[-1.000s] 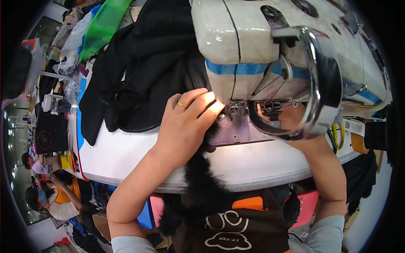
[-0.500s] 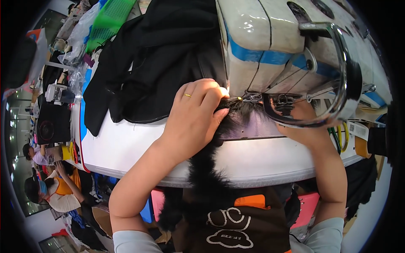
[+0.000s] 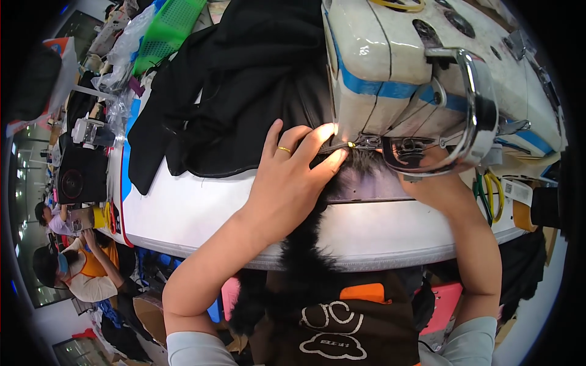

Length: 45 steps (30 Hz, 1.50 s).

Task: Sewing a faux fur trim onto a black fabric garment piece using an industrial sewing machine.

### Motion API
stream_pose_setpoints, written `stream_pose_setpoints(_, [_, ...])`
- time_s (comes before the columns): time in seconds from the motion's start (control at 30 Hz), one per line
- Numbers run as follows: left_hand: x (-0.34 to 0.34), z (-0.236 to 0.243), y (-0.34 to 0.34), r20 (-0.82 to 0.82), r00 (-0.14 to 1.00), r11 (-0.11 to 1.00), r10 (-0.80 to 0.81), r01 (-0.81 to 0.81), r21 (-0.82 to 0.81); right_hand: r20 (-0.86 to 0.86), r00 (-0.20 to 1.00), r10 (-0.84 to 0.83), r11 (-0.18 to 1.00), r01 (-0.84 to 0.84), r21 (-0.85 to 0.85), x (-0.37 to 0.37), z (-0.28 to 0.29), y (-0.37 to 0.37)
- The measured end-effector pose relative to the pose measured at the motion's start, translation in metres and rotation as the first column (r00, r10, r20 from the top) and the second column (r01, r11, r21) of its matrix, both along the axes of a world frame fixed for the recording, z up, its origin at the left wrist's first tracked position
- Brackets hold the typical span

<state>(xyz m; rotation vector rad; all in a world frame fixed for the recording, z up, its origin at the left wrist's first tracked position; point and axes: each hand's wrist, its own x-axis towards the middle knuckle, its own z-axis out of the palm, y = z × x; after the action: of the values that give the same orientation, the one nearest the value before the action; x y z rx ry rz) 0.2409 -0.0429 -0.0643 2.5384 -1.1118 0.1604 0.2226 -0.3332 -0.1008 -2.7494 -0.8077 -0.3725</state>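
A white sewing machine (image 3: pixel 381 49) with a blue stripe stands over the table, its presser foot (image 3: pixel 368 142) lit by a small lamp. My left hand (image 3: pixel 293 171), wearing a ring, pinches a black fur strip (image 3: pixel 305 238) with thumb and index finger just left of the foot; its other fingers are partly raised. The strip runs under the foot and hangs over the table's front edge onto the brown apron. A black garment (image 3: pixel 244 79) lies behind the left hand. My right hand (image 3: pixel 436 189) is on the foot's right, its fingers hidden behind the machine head and chrome guard (image 3: pixel 479 116).
A green plastic basket (image 3: pixel 165 36) and clear plastic bags sit at the far left. Green and yellow-handled tools (image 3: pixel 494 195) hang by the table's right side. Two other people work at the left, one in an orange apron (image 3: pixel 88 265).
My left hand has shifted slightly right, toward the presser foot, and its rear fingers have lifted and spread. The right hand stays behind the machine head. The whole view has shifted a little.
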Motion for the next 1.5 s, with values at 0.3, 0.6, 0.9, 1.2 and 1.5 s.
stream_pose_setpoints(0.3, [0.007, 0.009, 0.004, 0.168, 0.975, 0.989, -0.144, 0.134, 0.065, -0.077, 0.997, -0.008, 1.0, 0.006, -0.027, 0.0, 0.037, 0.014])
stream_pose_setpoints(0.6, [0.016, 0.003, 0.008, 0.17, 0.979, 0.99, -0.114, 0.125, -0.059, -0.157, 0.987, 0.046, 0.998, -0.052, -0.03, 0.003, 0.025, 0.004])
stream_pose_setpoints(0.9, [0.02, 0.017, 0.005, 0.172, 0.967, 0.983, -0.186, 0.183, 0.032, -0.03, 0.995, 0.096, 0.995, -0.096, 0.014, 0.006, 0.017, 0.0])
stream_pose_setpoints(1.2, [0.023, 0.017, 0.004, 0.23, 0.944, 0.971, -0.238, 0.239, 0.023, -0.106, 0.994, 0.021, 0.994, -0.009, 0.11, 0.0, 0.039, 0.011])
stream_pose_setpoints(1.5, [0.024, 0.013, 0.002, 0.281, 0.93, 0.972, -0.236, 0.23, 0.054, -0.126, 0.992, -0.02, 0.996, 0.032, 0.088, -0.001, 0.03, 0.008])
